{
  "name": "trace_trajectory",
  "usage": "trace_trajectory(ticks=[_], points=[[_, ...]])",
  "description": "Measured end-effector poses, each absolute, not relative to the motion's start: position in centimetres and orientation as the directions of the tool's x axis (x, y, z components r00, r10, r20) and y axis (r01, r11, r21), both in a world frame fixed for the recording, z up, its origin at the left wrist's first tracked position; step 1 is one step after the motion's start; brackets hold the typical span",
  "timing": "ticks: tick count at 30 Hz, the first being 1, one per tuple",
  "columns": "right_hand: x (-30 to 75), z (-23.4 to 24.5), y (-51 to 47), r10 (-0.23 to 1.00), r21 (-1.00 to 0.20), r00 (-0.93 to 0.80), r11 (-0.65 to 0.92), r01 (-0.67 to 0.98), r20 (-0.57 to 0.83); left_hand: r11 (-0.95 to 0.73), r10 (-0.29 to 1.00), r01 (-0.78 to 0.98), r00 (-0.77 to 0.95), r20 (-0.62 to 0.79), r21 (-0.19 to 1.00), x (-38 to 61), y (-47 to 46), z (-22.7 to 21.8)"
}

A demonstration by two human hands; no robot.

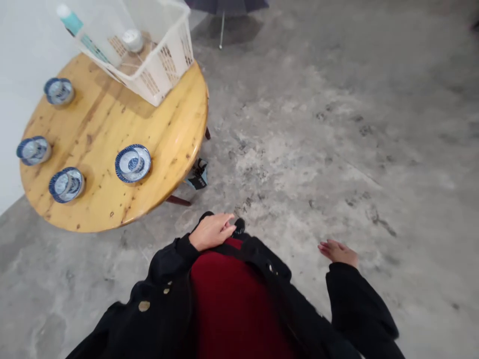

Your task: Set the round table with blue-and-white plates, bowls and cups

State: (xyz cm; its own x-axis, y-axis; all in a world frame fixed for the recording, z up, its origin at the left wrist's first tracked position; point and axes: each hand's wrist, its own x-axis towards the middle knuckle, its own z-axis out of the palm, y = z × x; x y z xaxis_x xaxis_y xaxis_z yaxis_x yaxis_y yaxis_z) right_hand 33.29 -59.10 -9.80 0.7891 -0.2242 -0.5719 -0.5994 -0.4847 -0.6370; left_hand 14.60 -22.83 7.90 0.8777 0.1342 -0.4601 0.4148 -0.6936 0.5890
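My left hand (211, 231) rests against my black coat, its fingers closed on the coat's edge (239, 227) above a red top. My right hand (339, 252) hangs free over the grey concrete floor, fingers loosely apart, holding nothing. A round wooden table (175, 134) stands to the left of my hands. On it sit several blue-and-white bowls, the nearest (132, 163) holding a small cup.
A white plastic basket (164, 65) stands at the table's far edge with a teal-capped bottle (73, 22) and a white round thing (132, 40) inside. A small dark bag (198, 177) lies under the table edge. An umbrella (224, 10) stands beyond. A white wall runs on the left.
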Motion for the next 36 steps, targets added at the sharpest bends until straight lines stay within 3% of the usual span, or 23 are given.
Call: trace_trajectory(ticks=[3, 7, 10, 16, 23, 26, 31, 36], points=[[39.0, -11.1, -55.1, -0.135, -0.674, 0.763, -0.390, -0.628, -0.632, -0.663, 0.208, 0.474, 0.860, -0.466, 0.579, 15.0, -22.0, 7.8], [43.6, -11.2, -46.7, 0.163, -0.770, 0.789, -0.401, -0.496, -0.593, -0.594, 0.325, 0.527, 0.848, -0.419, 0.608, 16.6, -19.3, 7.4], [46.0, -9.1, -40.4, 0.312, -0.813, 0.774, -0.409, -0.414, -0.551, -0.549, 0.414, 0.529, 0.845, -0.340, 0.647, 18.4, -16.2, 7.6], [51.0, -3.1, -30.6, 0.376, -0.858, 0.831, -0.467, -0.211, -0.409, -0.455, 0.547, 0.498, 0.810, -0.210, 0.738, 20.2, -9.4, 7.7], [54.7, 3.7, -20.8, 0.519, -0.870, 0.818, -0.491, 0.046, -0.250, -0.325, 0.666, 0.558, 0.709, -0.234, 0.764, 19.7, -4.3, 6.7], [56.8, 9.2, -14.5, 0.642, -0.840, 0.761, -0.464, 0.281, -0.100, -0.265, 0.723, 0.558, 0.655, -0.221, 0.787, 19.6, -2.5, 6.7], [60.4, 17.7, 1.7, 0.818, -0.809, 0.553, -0.214, 0.547, 0.158, -0.224, 0.846, 0.571, 0.517, -0.133, 0.790, 19.4, 1.8, 7.1], [63.7, 18.2, 23.1, 0.963, -0.728, 0.194, 0.005, 0.685, 0.189, -0.241, 0.931, 0.617, 0.364, 0.000, 0.749, 19.6, 8.5, 10.0]])
